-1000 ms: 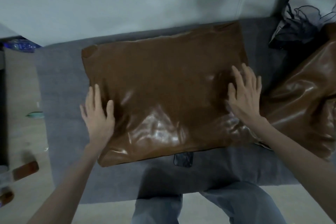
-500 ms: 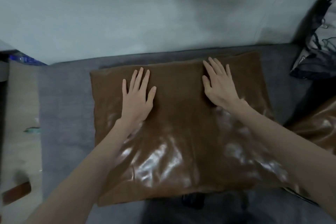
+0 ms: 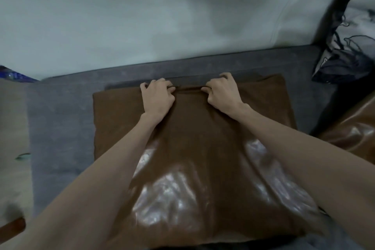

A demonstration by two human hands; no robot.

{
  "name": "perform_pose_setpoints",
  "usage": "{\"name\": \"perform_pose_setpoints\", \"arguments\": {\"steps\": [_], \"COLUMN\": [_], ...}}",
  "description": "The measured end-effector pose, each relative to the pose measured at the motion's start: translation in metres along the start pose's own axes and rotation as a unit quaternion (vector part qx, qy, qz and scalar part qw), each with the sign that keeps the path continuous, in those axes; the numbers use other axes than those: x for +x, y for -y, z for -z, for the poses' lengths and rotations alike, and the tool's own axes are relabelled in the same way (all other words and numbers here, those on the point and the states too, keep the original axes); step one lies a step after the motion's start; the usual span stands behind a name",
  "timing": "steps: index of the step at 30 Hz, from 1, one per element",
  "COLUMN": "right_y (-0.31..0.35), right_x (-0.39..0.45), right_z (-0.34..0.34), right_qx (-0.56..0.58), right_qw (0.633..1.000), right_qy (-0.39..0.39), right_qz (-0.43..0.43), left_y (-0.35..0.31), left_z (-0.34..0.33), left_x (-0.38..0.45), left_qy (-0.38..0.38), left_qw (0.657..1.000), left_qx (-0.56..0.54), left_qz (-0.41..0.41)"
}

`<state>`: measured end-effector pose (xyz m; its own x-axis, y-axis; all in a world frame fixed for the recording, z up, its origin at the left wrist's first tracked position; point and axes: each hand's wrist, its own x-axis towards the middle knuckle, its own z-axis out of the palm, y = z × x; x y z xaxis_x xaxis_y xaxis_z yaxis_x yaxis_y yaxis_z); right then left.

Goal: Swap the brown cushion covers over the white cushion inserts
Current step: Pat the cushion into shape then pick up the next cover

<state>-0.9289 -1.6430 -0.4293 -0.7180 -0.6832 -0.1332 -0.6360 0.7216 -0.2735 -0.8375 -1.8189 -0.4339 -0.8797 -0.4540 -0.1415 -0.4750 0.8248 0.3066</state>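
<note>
now, from the head view, a brown cushion (image 3: pixel 203 158) lies flat on a grey sofa seat (image 3: pixel 60 124), filling the middle of the seat and reaching close to its back edge, where the seat meets a pale wall (image 3: pixel 142 16). its glossy cover catches light in patches on the near half. both arms reach forward over it. the left hand (image 3: pixel 158 98) sits at the cushion's far edge, left of centre, with fingers curled down and pinching a fold of the brown cover there. the right hand (image 3: pixel 223 93) sits just beside it at the same far edge, fingers likewise curled and gripping the cover, so each grip is closed on the fabric. a short ridge of bunched cover runs between the two hands. at the right edge of the seat lies a second brown cushion (image 3: pixel 353 132), partly cut off, with a patterned grey-and-white cushion (image 3: pixel 349 46) behind it in the far right corner.
</note>
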Motion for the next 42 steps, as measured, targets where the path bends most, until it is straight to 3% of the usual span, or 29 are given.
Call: {"name": "perform_pose_setpoints", "arguments": {"steps": [9,16,18,22,25,28,29,31,33,35,39,42], "right_y": [0.04,0.058,0.063,0.071,0.07,0.059,0.053,0.034,0.008,-0.025,-0.096,-0.152], "right_x": [-0.02,0.016,0.025,0.03,0.008,-0.041,-0.063,-0.114,-0.17,-0.228,-0.322,-0.366], "right_z": [0.147,0.24,0.244,0.237,0.228,0.2,0.187,0.159,0.133,0.114,0.107,0.117], "right_qx": [0.01,0.02,0.018,0.011,0.027,0.092,0.134,0.225,0.285,0.306,0.344,0.372], "right_qw": [0.982,0.963,0.969,0.988,0.986,0.983,0.981,0.964,0.917,0.872,0.797,0.749], "right_qy": [-0.184,-0.267,-0.247,-0.146,-0.163,-0.149,-0.115,0.022,0.193,0.271,0.212,0.134], "right_qz": [0.049,0.015,-0.009,-0.044,-0.034,-0.052,-0.075,-0.142,-0.199,-0.27,-0.45,-0.532], "left_y": [-0.036,-0.062,-0.067,-0.069,-0.061,-0.062,-0.066,-0.076,-0.089,-0.105,-0.148,-0.192], "left_z": [0.152,0.256,0.259,0.234,0.208,0.172,0.158,0.13,0.102,0.076,0.032,0.004], "left_x": [-0.019,0.019,0.025,0.013,-0.017,-0.066,-0.087,-0.131,-0.171,-0.203,-0.229,-0.222], "left_qy": [-0.199,-0.267,-0.258,-0.176,-0.138,-0.083,-0.059,0.015,0.113,0.221,0.391,0.439], "left_qw": [0.976,0.957,0.961,0.98,0.983,0.99,0.991,0.987,0.976,0.959,0.908,0.887], "left_qx": [-0.021,0.026,0.028,0.006,-0.033,-0.083,-0.103,-0.14,-0.167,-0.169,-0.147,-0.144], "left_qz": [-0.084,-0.114,-0.094,-0.086,-0.116,-0.076,-0.067,-0.073,-0.083,-0.062,-0.013,-0.001]}}
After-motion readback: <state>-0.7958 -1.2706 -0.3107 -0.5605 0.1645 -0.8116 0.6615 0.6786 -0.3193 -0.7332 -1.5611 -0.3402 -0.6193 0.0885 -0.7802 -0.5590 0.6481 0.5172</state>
